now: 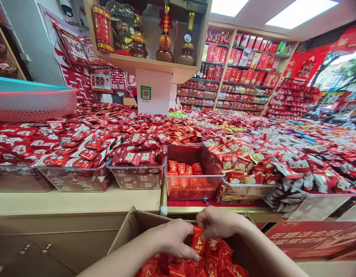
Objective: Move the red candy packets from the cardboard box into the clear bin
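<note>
Both of my hands are inside an open cardboard box (124, 232) of loose red wrapped packets (211, 265) with gold lettering. My left hand (176, 235) curves round the left side of one red packet (198, 241), its thumb lying low across it. At that packet's upper right, my right hand (219, 222) has its fingers bent in and pinches its edge. Some fingertips are hidden behind the packet. Just beyond the box stands a clear plastic bin (192, 188), partly filled with similar red packets (185, 168) set upright in rows.
Clear bins heaped with packets flank it: dark red ones (137, 156) left, durian-printed ones (243, 165) right. A pink basket (33, 104) sits far left. A wooden display cabinet (149, 63) overhangs the counter (79, 202); stocked shelves (247, 73) line the back.
</note>
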